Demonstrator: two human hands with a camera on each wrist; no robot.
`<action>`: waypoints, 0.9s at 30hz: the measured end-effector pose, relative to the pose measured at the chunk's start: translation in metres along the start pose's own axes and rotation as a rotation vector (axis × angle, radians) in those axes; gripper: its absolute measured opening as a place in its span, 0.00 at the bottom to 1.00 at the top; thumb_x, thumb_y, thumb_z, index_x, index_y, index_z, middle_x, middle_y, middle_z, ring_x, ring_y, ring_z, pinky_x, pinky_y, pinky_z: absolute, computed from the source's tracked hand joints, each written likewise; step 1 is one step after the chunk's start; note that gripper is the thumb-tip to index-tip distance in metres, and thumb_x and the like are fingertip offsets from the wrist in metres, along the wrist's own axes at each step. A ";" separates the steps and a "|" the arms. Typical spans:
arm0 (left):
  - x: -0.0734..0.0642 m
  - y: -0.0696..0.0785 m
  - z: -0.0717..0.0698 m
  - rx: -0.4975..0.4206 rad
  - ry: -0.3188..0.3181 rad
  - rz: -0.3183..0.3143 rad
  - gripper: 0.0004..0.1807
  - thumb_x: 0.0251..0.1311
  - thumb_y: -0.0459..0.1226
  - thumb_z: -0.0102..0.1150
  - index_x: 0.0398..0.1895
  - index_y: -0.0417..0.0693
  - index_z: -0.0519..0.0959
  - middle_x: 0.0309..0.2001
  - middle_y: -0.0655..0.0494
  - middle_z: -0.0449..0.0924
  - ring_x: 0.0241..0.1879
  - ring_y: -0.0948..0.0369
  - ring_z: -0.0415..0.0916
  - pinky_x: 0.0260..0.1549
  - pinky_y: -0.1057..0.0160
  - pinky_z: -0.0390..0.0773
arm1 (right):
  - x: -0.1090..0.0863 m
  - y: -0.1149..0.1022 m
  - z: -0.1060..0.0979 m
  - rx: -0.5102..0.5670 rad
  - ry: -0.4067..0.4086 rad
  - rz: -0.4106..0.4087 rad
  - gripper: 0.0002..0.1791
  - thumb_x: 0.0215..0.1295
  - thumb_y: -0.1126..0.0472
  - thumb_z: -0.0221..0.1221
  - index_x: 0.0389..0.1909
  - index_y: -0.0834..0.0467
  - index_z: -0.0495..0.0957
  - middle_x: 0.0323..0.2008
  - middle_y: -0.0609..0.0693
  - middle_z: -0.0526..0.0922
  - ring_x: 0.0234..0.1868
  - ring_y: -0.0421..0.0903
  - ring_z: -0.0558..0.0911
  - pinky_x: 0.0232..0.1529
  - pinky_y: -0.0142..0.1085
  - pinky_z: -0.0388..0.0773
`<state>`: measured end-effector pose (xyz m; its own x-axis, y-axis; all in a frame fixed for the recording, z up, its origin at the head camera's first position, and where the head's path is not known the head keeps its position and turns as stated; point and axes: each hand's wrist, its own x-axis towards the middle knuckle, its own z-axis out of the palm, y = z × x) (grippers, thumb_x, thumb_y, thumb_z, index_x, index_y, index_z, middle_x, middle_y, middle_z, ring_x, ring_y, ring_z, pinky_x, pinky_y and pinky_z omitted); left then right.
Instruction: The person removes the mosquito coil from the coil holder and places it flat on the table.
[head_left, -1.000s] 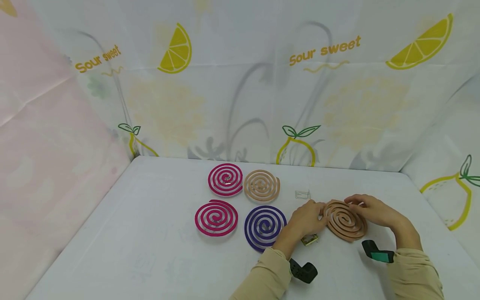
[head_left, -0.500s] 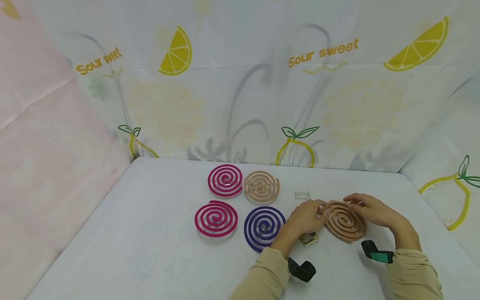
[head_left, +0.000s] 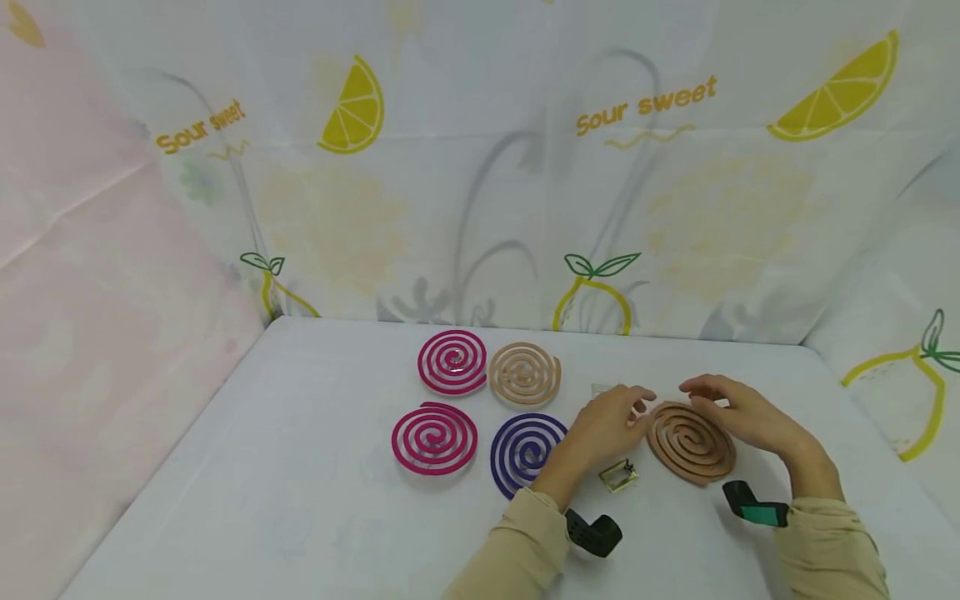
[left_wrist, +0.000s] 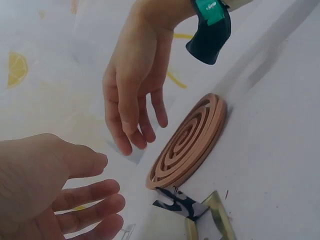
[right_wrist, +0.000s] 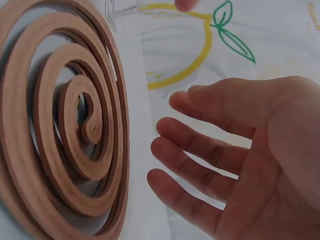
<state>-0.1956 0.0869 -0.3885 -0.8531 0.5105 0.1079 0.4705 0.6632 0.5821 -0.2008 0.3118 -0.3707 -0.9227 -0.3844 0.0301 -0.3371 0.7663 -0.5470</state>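
A brown mosquito coil (head_left: 688, 439) lies flat on the white table between the two hands. It looks like two spirals nested together in the right wrist view. My left hand (head_left: 609, 421) is raised just left of the coil, apart from it, fingers loosely bent with nothing in them. On the far right side of the coil, my right hand (head_left: 742, 414) hovers with relaxed fingers, also holding nothing. The left wrist view shows a gap between the right hand (left_wrist: 137, 70) and the coil (left_wrist: 182, 142). A gold-edged metal stand (head_left: 609, 477) sits below the left hand.
Left of the hands lie a purple coil (head_left: 531, 451), two pink coils (head_left: 454, 358) and a light tan coil (head_left: 523, 374), several seemingly propped on small stands. Behind the left hand, a thin silver frame (head_left: 598, 387) is partly covered. A printed cloth wall (head_left: 480, 208) borders the table's back.
Both hands have let go of the brown coil and lifted slightly away from it. The left hand moved up and left, showing more of the gold-edged stand. The coil stays in place.
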 end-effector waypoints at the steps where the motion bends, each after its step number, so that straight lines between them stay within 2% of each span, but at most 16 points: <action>1: 0.000 -0.001 -0.002 0.009 -0.004 0.006 0.18 0.66 0.43 0.52 0.59 0.58 0.73 0.45 0.63 0.80 0.43 0.70 0.77 0.34 0.76 0.71 | 0.000 -0.001 0.000 -0.002 0.006 -0.008 0.16 0.70 0.60 0.50 0.54 0.63 0.74 0.52 0.60 0.78 0.51 0.55 0.76 0.44 0.42 0.76; 6: -0.003 -0.007 -0.017 0.060 -0.034 0.058 0.18 0.67 0.42 0.51 0.59 0.58 0.73 0.48 0.62 0.80 0.45 0.69 0.78 0.36 0.76 0.72 | 0.004 -0.004 0.005 0.016 0.019 -0.059 0.15 0.70 0.60 0.51 0.53 0.62 0.74 0.50 0.57 0.79 0.48 0.32 0.75 0.44 0.32 0.76; 9: -0.006 -0.014 -0.022 0.078 -0.031 0.096 0.18 0.67 0.41 0.50 0.59 0.56 0.73 0.49 0.61 0.79 0.47 0.68 0.77 0.39 0.76 0.72 | 0.005 -0.005 0.007 0.027 0.024 -0.074 0.15 0.69 0.60 0.52 0.53 0.62 0.74 0.49 0.56 0.79 0.46 0.25 0.72 0.43 0.32 0.77; 14: -0.011 -0.025 -0.026 0.091 -0.029 0.164 0.17 0.68 0.40 0.49 0.59 0.53 0.73 0.49 0.60 0.79 0.47 0.66 0.77 0.41 0.76 0.72 | 0.005 -0.007 0.008 0.017 0.032 -0.072 0.15 0.69 0.61 0.52 0.53 0.61 0.74 0.50 0.56 0.79 0.47 0.24 0.71 0.44 0.31 0.77; 19: -0.015 -0.033 -0.032 0.105 -0.033 0.199 0.17 0.68 0.40 0.49 0.58 0.53 0.74 0.48 0.60 0.79 0.47 0.66 0.77 0.41 0.76 0.72 | 0.006 -0.012 0.009 0.031 0.038 -0.096 0.15 0.69 0.60 0.53 0.54 0.61 0.74 0.51 0.56 0.79 0.47 0.24 0.72 0.44 0.30 0.77; 24: -0.018 -0.043 -0.039 0.058 -0.062 0.248 0.16 0.68 0.38 0.48 0.56 0.50 0.75 0.50 0.57 0.79 0.47 0.64 0.77 0.43 0.76 0.72 | 0.007 -0.020 0.011 0.038 0.034 -0.105 0.15 0.68 0.61 0.53 0.54 0.61 0.74 0.50 0.56 0.79 0.47 0.25 0.72 0.44 0.30 0.77; 27: -0.022 -0.050 -0.043 0.050 -0.077 0.255 0.16 0.68 0.38 0.48 0.56 0.49 0.75 0.50 0.56 0.79 0.47 0.64 0.77 0.44 0.76 0.72 | 0.010 -0.025 0.014 0.038 0.022 -0.112 0.15 0.68 0.62 0.53 0.54 0.61 0.73 0.50 0.56 0.79 0.48 0.29 0.74 0.44 0.31 0.77</action>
<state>-0.2097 0.0192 -0.3852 -0.6870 0.7032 0.1831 0.6801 0.5335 0.5029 -0.1986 0.2820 -0.3683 -0.8835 -0.4550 0.1113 -0.4316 0.6986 -0.5706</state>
